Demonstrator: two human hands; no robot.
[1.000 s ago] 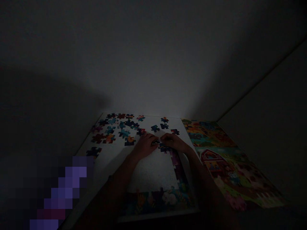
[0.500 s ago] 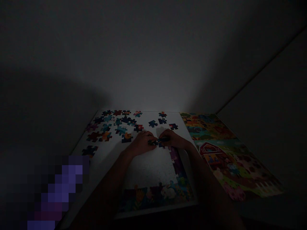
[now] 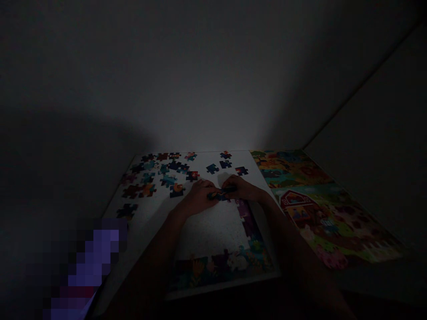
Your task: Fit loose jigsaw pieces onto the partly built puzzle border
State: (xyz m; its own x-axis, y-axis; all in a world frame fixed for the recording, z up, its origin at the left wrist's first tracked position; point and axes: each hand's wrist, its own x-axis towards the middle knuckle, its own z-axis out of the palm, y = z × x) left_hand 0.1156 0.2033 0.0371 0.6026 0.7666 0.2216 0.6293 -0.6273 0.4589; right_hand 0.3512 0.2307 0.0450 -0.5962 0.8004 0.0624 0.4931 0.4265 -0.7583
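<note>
On my feed the light is dim, but the left hand (image 3: 196, 198) and right hand (image 3: 242, 187) are close together over a white puzzle board (image 3: 207, 231), with their fingers (image 3: 231, 188) narrowed onto a dark jigsaw piece (image 3: 218, 194). Both hands seem to be holding it, though I can't tell from here whether it is one piece or two joined, and the shadows hide its picture. It sits just above the top end of the assembled right border (image 3: 247, 222), which runs down to meet the colourful bottom border (image 3: 213, 266). The middle of the board between those borders shows bare white. Just above the left hand lies a loose red-and-dark piece (image 3: 192, 176), and an orange-and-dark piece (image 3: 177, 190) lies just beside it. More loose pieces (image 3: 148, 178) are scattered across the upper left of the board, while a few blue ones (image 3: 212, 168) lie well apart to the upper right. To the right of the board is a farm picture sheet (image 3: 310, 209) with a red barn (image 3: 295, 204). A pixelated purple patch (image 3: 90, 262) covers the lower left, too blurred for me to identify.
</note>
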